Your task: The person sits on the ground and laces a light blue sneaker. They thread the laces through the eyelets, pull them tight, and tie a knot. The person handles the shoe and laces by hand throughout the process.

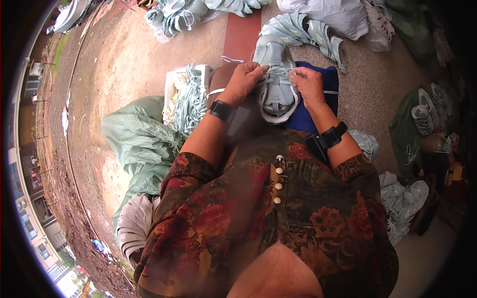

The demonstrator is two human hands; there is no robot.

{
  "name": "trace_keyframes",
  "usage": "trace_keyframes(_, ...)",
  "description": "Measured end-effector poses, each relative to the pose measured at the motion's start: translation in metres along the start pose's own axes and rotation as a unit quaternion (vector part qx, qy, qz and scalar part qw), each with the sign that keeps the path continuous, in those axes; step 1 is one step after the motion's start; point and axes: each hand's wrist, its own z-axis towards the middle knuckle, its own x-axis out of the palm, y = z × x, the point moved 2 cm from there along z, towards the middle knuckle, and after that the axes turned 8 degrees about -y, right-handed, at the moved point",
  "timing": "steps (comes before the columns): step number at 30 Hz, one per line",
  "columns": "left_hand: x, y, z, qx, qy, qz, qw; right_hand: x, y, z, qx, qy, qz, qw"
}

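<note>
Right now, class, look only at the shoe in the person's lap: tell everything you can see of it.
The shoe is a pale grey-blue sneaker with a white sole rim, seemingly of mesh and soft fabric. It lies top up on a blue cloth, one end pointing away from the person, tongue showing. Pale laces cross its upper. The left hand grips its left side; the right hand pinches a lace at its right edge.

At twelve o'clock you have a pale grey-blue shoe (276,74) with a white sole, over a dark blue cloth (318,107). Your blouse (258,218) is dark with red flowers; the laces (191,97) at ten o'clock are pale blue-green.
</note>
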Motion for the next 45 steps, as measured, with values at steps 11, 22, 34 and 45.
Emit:
trace_keyframes(11, -0.001, 0.005, 0.001, 0.011, -0.001, 0.02, 1.0, -0.005, 0.015, 0.011, 0.028, 0.074, -0.007, 0.997)
trace_keyframes(22, -0.001, 0.011, 0.004, 0.043, -0.005, 0.009, 0.999, -0.005, -0.008, 0.016, -0.067, -0.15, -0.106, 0.981)
trace_keyframes(34, -0.002, 0.012, 0.001, 0.09, -0.127, -0.033, 0.987, -0.015, 0.002, 0.005, 0.023, -0.017, 0.078, 0.997)
trace_keyframes(45, -0.006, -0.003, -0.01, 0.011, -0.049, -0.14, 0.989, -0.011, 0.001, 0.006, 0.06, 0.033, 0.129, 0.989)
